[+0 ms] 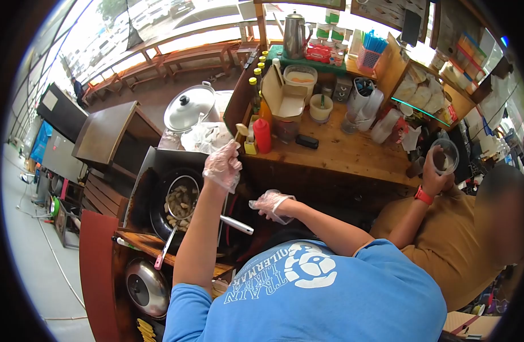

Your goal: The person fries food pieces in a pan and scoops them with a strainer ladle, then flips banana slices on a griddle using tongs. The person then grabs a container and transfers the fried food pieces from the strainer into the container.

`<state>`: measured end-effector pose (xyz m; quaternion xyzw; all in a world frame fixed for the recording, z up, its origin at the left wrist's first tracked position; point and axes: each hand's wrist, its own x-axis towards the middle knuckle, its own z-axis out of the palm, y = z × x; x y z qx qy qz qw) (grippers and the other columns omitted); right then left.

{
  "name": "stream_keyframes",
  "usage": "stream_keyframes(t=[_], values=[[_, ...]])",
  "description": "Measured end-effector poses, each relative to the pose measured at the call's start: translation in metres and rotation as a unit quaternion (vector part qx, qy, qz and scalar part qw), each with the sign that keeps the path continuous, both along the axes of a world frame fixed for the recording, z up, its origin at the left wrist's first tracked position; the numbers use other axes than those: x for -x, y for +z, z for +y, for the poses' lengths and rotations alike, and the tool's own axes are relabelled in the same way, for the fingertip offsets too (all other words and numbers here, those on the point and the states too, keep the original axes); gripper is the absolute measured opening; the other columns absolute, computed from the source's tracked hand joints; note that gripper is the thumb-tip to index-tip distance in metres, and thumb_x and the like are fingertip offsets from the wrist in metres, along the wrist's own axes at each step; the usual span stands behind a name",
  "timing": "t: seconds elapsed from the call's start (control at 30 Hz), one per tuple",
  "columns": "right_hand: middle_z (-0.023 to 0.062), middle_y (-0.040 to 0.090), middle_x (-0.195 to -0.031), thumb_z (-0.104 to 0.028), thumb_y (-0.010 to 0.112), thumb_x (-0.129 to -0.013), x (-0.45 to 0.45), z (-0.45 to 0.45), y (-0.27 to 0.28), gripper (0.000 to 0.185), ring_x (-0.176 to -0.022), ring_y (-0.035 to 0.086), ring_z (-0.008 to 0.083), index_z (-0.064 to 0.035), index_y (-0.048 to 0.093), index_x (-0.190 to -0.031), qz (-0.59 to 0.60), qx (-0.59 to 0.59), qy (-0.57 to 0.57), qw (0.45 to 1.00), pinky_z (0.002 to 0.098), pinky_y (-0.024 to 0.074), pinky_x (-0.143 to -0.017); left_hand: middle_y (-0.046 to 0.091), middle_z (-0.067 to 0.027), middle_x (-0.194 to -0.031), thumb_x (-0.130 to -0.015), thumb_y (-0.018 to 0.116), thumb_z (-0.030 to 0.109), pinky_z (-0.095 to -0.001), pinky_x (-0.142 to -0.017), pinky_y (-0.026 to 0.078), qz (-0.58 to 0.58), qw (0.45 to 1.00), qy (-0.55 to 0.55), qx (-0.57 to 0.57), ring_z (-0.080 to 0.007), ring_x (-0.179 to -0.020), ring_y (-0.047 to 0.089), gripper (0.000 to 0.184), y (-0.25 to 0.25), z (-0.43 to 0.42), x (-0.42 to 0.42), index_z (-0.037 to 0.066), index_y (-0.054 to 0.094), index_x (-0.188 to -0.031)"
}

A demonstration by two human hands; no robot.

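My left hand point(222, 165), in a clear plastic glove, is raised over the back right of the wok, beside a white plastic bag point(204, 138). Its fingertips are pressed together; whatever they hold, if anything, is too small to name. In a matching glove, my right hand point(271, 206) hovers right of the stove, fingers loosely spread and holding nothing. Browned pieces of food point(182, 200) lie in the dark wok point(158, 215), with a round wire strainer point(169, 200) over them. A metal handle point(237, 224) points right, and a pink-tipped handle point(159, 261) rests on the wooden edge.
A co-worker in brown point(444, 239) at the right holds a clear cup point(444, 157). On the wooden counter point(342, 154) stand a red squeeze bottle point(262, 135), tubs and a black case point(307, 141). A lidded pot point(189, 108) sits behind the wok; a metal lid point(147, 288) is below left.
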<state>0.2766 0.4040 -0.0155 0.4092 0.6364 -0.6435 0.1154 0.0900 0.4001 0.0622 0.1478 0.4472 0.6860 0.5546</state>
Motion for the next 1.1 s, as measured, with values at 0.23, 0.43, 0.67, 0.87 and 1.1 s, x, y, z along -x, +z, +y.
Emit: stream_keyframes(t=[0.23, 0.43, 0.67, 0.87, 1.1], values=[[0.0040, 0.064, -0.071, -0.049, 0.065, -0.090, -0.036, 0.040, -0.006, 0.044, -0.058, 0.059, 0.0160, -0.0055, 0.068, -0.085, 0.077, -0.007, -0.111, 0.991, 0.0317, 0.0493, -0.053, 0.053, 0.0019, -0.064, -0.094, 0.070, 0.021, -0.0238, -0.043, 0.037, -0.029, 0.999, -0.037, -0.020, -0.0086, -0.046, 0.044, 0.016, 0.009, 0.087, -0.057, 0.006, 0.067, -0.092], [0.0046, 0.067, -0.078, -0.048, 0.063, -0.092, -0.056, 0.069, -0.028, 0.043, -0.062, 0.062, 0.0143, -0.0066, 0.067, -0.103, 0.002, 0.021, -0.072, 0.997, 0.0300, 0.0524, -0.056, 0.056, -0.0003, -0.067, -0.094, 0.070, 0.020, -0.0258, -0.040, 0.036, 0.022, 0.994, -0.018, 0.108, -0.0096, -0.045, 0.043, 0.016, -0.004, 0.155, -0.095, 0.004, 0.066, -0.092], [0.0066, 0.061, -0.065, -0.047, 0.063, -0.090, -0.060, 0.090, -0.050, 0.046, -0.056, 0.058, 0.0208, -0.0039, 0.065, -0.074, 0.015, -0.004, -0.078, 0.997, 0.0362, 0.0467, -0.054, 0.068, -0.0082, -0.072, -0.087, 0.065, 0.012, -0.0295, -0.036, 0.043, 0.028, 0.989, 0.121, 0.079, -0.0162, -0.052, 0.062, 0.011, -0.072, 0.229, -0.105, 0.003, 0.067, -0.092], [0.0068, 0.063, -0.066, -0.047, 0.062, -0.089, -0.046, 0.089, -0.063, 0.046, -0.058, 0.060, 0.0219, -0.0037, 0.066, -0.075, 0.018, -0.003, -0.039, 0.999, 0.0365, 0.0477, -0.056, 0.064, -0.0062, -0.066, -0.087, 0.068, 0.015, -0.0309, -0.039, 0.047, 0.055, 0.981, 0.140, 0.119, -0.0178, -0.045, 0.057, 0.008, -0.069, 0.234, -0.115, 0.008, 0.065, -0.083], [0.0098, 0.070, -0.091, -0.049, 0.058, -0.092, -0.019, 0.060, -0.032, 0.051, -0.074, 0.064, 0.0200, -0.0006, 0.068, -0.106, -0.001, 0.063, 0.066, 0.996, 0.0360, 0.0534, -0.062, 0.066, -0.0047, -0.068, -0.090, 0.069, 0.022, -0.0257, -0.043, 0.042, 0.380, 0.919, 0.086, 0.062, -0.0095, -0.048, 0.055, 0.024, 0.034, 0.061, -0.078, 0.000, 0.073, -0.096]])
